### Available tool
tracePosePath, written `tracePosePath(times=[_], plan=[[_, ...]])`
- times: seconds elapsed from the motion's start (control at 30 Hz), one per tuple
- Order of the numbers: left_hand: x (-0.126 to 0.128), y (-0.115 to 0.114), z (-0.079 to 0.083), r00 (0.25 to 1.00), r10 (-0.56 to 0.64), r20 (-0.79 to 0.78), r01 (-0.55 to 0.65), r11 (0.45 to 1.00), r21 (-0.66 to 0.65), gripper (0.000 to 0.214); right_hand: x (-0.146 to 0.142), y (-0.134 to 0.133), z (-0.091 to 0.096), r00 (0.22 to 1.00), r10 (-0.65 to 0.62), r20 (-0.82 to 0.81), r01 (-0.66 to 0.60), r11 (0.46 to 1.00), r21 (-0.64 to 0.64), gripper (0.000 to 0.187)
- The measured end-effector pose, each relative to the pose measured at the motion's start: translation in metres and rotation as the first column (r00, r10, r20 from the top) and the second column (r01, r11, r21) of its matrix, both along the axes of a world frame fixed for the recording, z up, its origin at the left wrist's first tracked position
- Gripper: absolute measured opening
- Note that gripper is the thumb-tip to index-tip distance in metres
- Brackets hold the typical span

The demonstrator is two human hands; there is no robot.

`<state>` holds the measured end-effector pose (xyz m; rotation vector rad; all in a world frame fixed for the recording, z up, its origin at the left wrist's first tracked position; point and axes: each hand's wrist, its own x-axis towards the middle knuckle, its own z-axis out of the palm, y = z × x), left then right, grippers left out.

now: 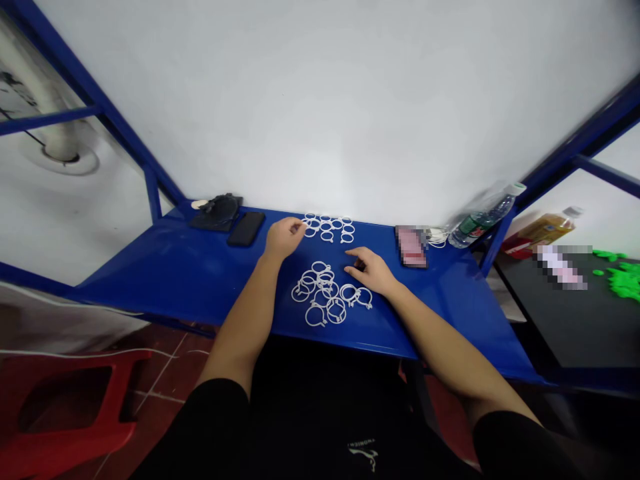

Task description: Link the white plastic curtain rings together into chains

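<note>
My left hand (286, 238) is at the left end of a neat group of white plastic rings (327, 236) by the wall. Its thumb and fingers are pinched at the edge of a white ring there, partly hidden by the fingertips. My right hand (371, 268) hovers over or rests on the table, thumb and index finger apart, with nothing visible between them. Nearer to me lies a loose, overlapping pile of more white rings (316, 315), each with a small tab. The pile is just left of and below my right hand.
On the blue table (200, 280) lie a black phone (247, 229) and a dark pouch-like item (217, 212) at left. A pink-screened phone (412, 247), white cable (438, 237) and plastic bottle (483, 217) are at right. A red stool (113, 400) stands lower left; green pieces (627, 279) lie far right.
</note>
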<state>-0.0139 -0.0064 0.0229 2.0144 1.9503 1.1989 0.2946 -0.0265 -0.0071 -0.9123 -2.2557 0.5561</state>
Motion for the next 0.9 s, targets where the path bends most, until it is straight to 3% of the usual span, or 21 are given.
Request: tracePosePath(times=[0.07,0.13,0.2,0.33,0.5,0.7,0.8,0.9], plan=[[-0.019,0.003,0.000,0.983,0.181,-0.008,-0.181,0.980,-0.084,0.024,0.000,0.001,0.000,1.000,0.019,0.013,-0.019,1.000,0.009,0.035],[-0.032,0.005,-0.003,0.961,0.273,-0.051,-0.278,0.944,-0.180,0.024,0.000,0.001,0.000,0.999,0.033,0.021,-0.033,0.999,0.008,0.031],[-0.039,0.008,-0.008,0.948,0.299,-0.108,-0.317,0.912,-0.261,0.021,0.000,0.001,0.000,0.999,0.044,0.027,-0.045,0.999,0.005,0.030],[-0.035,0.012,-0.019,0.948,0.240,-0.207,-0.302,0.882,-0.362,0.020,0.000,0.001,0.000,0.998,0.051,0.037,-0.051,0.999,0.000,0.030],[-0.020,0.014,-0.028,0.957,0.142,-0.254,-0.226,0.911,-0.344,0.029,0.000,0.001,0.001,0.997,0.054,0.055,-0.054,0.999,-0.006,0.027],[-0.021,0.014,-0.026,0.967,0.093,-0.237,-0.144,0.968,-0.207,0.033,0.000,0.001,0.000,0.996,0.057,0.062,-0.057,0.998,-0.001,0.027],[-0.021,0.014,-0.024,0.994,-0.067,-0.083,0.049,0.976,-0.212,0.032,0.000,0.000,0.001,0.996,0.056,0.072,-0.055,0.998,-0.004,0.027],[-0.012,0.011,-0.026,0.939,-0.339,0.054,0.339,0.890,-0.305,0.041,0.000,-0.001,0.002,0.995,0.053,0.082,-0.052,0.999,-0.013,0.026]])
